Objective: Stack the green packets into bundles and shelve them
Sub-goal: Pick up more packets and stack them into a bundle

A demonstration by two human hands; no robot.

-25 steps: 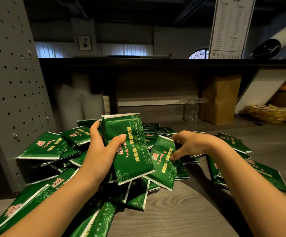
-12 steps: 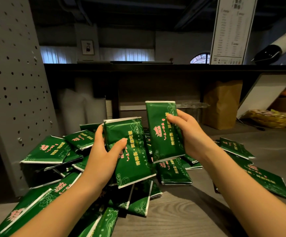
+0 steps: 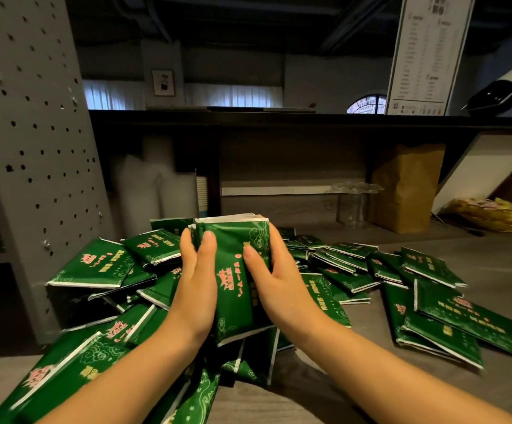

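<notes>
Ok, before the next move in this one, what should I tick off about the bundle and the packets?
1. Two-handed grip on the bundle: ok; left hand and right hand clamp its sides.
2. Top edges flush: not ok; they look stepped at the upper left.
3. Packet count in the bundle: cannot tell.
4. All packets gathered: not ok; loose packets lie over the table.
5. Where it will be shelved: cannot tell.
</notes>
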